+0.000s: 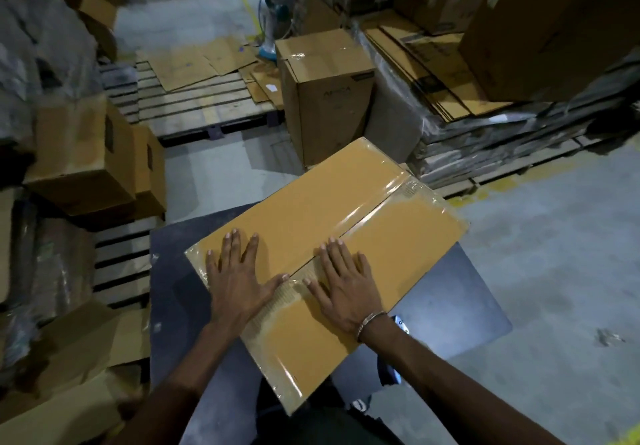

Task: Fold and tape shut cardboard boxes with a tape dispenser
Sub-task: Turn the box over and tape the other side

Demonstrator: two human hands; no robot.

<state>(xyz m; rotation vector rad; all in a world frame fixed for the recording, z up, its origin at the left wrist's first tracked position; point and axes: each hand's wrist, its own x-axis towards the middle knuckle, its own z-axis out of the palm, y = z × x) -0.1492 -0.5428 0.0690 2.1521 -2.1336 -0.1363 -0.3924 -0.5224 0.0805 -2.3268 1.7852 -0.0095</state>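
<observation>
A closed cardboard box (332,236) lies flat on a dark table (460,309) in the middle of the frame, its centre seam covered by a strip of clear tape (377,217) that runs from lower left to upper right. The left hand (239,282) presses flat on the near-left flap, fingers straight and spread; the right hand (346,285) lies flat just across the seam, fingers straight too, with a metal bangle (370,323) on its wrist. Neither hand holds anything. Just behind the right wrist a small shiny object (401,325) peeks out on the table; I cannot tell what it is. Beyond the box stands a taller taped carton (325,94), with a fan (277,18) behind it. Wooden pallets (201,101) with flattened cardboard lie upper left, more cartons (90,157) crowd the left edge, and wrapped stacks (502,133) fill the upper right.
</observation>
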